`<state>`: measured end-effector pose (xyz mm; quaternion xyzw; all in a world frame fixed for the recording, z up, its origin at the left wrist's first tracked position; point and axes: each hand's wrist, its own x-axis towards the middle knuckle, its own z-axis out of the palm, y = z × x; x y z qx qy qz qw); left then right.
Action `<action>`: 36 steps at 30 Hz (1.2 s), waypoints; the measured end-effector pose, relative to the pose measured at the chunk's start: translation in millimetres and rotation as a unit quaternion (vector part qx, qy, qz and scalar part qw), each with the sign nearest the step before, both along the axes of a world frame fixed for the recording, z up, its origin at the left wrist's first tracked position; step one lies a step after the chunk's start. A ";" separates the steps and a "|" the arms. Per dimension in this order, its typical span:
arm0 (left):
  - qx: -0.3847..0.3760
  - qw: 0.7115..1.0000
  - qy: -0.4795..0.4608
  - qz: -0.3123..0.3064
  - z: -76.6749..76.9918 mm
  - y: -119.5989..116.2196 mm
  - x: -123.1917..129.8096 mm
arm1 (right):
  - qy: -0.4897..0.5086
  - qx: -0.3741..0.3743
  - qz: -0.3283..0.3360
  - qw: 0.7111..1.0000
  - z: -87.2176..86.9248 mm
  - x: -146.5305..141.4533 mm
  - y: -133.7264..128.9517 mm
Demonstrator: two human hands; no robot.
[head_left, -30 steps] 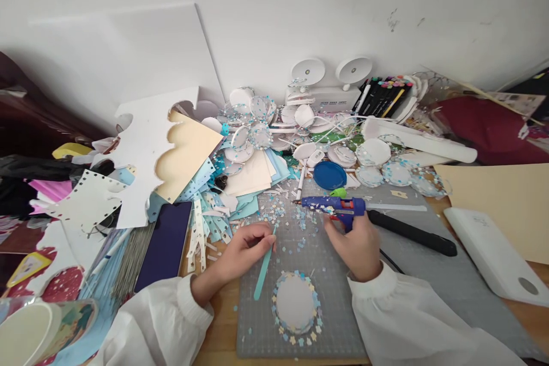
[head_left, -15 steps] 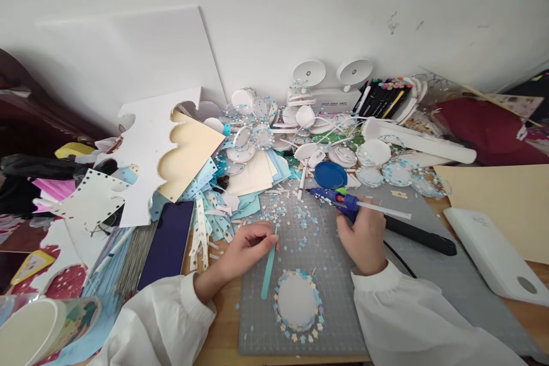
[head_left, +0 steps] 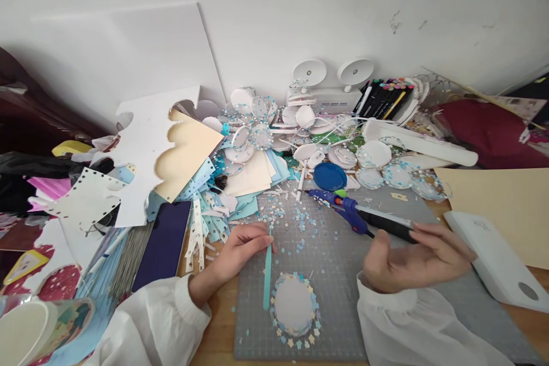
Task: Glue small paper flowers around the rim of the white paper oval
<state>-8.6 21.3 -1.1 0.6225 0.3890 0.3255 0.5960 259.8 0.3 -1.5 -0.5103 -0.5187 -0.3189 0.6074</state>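
Between thumb and fingers, my left hand [head_left: 243, 251] pinches the upper end of a teal strip [head_left: 267, 280], whose lower end hangs toward the grey cutting mat [head_left: 334, 320]. Right of the strip lies a white oval disc [head_left: 295, 306] ringed with small blue and cream flowers. My right hand [head_left: 418, 257] is spread, thumb apart from the fingers, near a black rod-shaped handle [head_left: 386, 225]. The blue glue gun [head_left: 349, 214] lies on the mat with a clear glue stick out of its back. Tiny paper flowers [head_left: 302, 220] are scattered between the hands.
Behind the mat stand piled white discs [head_left: 374, 153], a blue lid [head_left: 330, 176] and markers [head_left: 384, 100]. At left are a dark phone [head_left: 163, 246], cut paper sheets [head_left: 141, 154] and a cup [head_left: 26, 329]. A white device [head_left: 497, 263] lies at right.
My right hand has let go of the glue gun and moved right, its fingers opening. The gun now rests on the mat. My left hand still pinches the strip.
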 end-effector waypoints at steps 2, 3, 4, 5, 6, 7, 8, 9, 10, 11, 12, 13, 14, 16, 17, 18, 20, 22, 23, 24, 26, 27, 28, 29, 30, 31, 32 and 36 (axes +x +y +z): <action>-0.009 1.000 -0.009 0.004 -1.8 0.2 -0.2 | -0.101 -0.030 0.055 0.993 6.9 -4.5 -3.8; -0.012 1.000 -0.014 0.006 -2.6 0.3 -0.2 | -0.150 -0.067 0.114 0.980 10.2 -8.7 -5.4; -0.014 1.000 -0.017 0.008 -3.1 0.5 -0.1 | -0.189 -0.100 0.177 0.961 12.8 -14.2 -6.4; -0.015 1.000 -0.021 0.010 -3.3 0.6 0.0 | -0.227 -0.126 0.227 0.939 14.6 -20.6 -6.9; -0.015 1.000 -0.025 0.011 -3.1 0.8 0.3 | -0.255 -0.148 0.259 0.920 15.4 -27.7 -6.6; -0.015 0.999 -0.028 0.013 -2.7 0.9 0.6 | -0.280 -0.167 0.291 0.899 15.2 -35.0 -5.7; -0.015 0.999 -0.030 0.014 -2.0 1.1 1.0 | -0.301 -0.185 0.319 0.879 14.4 -42.3 -4.3; -0.014 0.999 -0.032 0.016 -1.3 1.4 1.4 | -0.319 -0.200 0.342 0.861 13.2 -49.1 -2.5; -0.014 0.999 -0.033 0.018 -0.8 1.6 1.7 | -0.333 -0.213 0.362 0.844 12.0 -55.3 -0.4; -0.012 0.999 -0.034 0.020 -0.4 1.8 1.9 | -0.344 -0.223 0.378 0.830 11.1 -60.9 1.8; -0.011 0.999 -0.037 0.021 -0.4 2.0 2.0 | -0.352 -0.227 0.389 0.820 10.6 -65.7 4.0; -0.010 0.999 -0.040 0.021 -0.7 2.2 2.0 | -0.358 -0.228 0.397 0.814 10.7 -69.7 6.2; -0.008 0.999 -0.043 0.020 -1.2 2.5 1.9 | -0.361 -0.227 0.401 0.811 11.1 -73.1 8.3; -0.006 0.999 -0.044 0.017 -2.2 2.9 1.5 | -0.365 -0.217 0.404 0.810 12.8 -77.8 11.7; -0.007 0.999 -0.042 0.019 -2.6 3.2 1.3 | -0.367 -0.210 0.404 0.811 13.7 -79.3 13.0; -0.009 0.999 -0.040 0.022 -2.6 3.3 1.3 | -0.371 -0.201 0.402 0.813 14.5 -80.3 13.9; -0.015 0.999 -0.036 0.029 -2.1 3.4 1.7 | -0.378 -0.183 0.399 0.815 15.7 -80.9 14.8; -0.018 0.999 -0.037 0.032 -1.1 3.1 2.6 | -0.383 -0.167 0.396 0.818 16.4 -79.7 15.0; -0.016 0.999 -0.038 0.031 -0.7 2.8 3.1 | -0.381 -0.162 0.396 0.820 16.6 -78.5 15.1; -0.015 0.999 -0.037 0.032 -0.4 2.4 3.6 | -0.375 -0.160 0.399 0.821 16.5 -77.0 15.3; -0.011 0.999 -0.029 0.035 -0.2 1.6 3.9 | -0.344 -0.165 0.412 0.828 15.8 -72.9 15.8; -0.011 0.999 -0.021 0.038 -0.2 1.3 3.7 | -0.316 -0.173 0.423 0.831 15.0 -70.5 16.0; -0.011 0.999 -0.011 0.039 -0.2 0.9 3.4 | -0.280 -0.185 0.437 0.834 13.8 -68.1 16.0; -0.009 0.999 0.001 0.038 0.0 0.6 2.9 | -0.235 -0.197 0.452 0.838 12.2 -65.7 15.5; -0.004 0.999 0.013 0.031 0.4 0.3 2.5 | -0.183 -0.210 0.466 0.840 10.3 -63.6 14.6; 0.004 1.000 0.022 0.019 1.0 0.0 2.1 | -0.127 -0.224 0.475 0.841 8.0 -61.8 13.1; 0.016 0.999 0.030 0.000 1.8 -0.4 1.9 | -0.071 -0.239 0.479 0.841 5.4 -60.4 11.0; 0.081 0.990 0.054 -0.106 3.4 -2.2 2.2 | 0.116 -0.332 0.464 0.813 -5.8 -59.5 0.4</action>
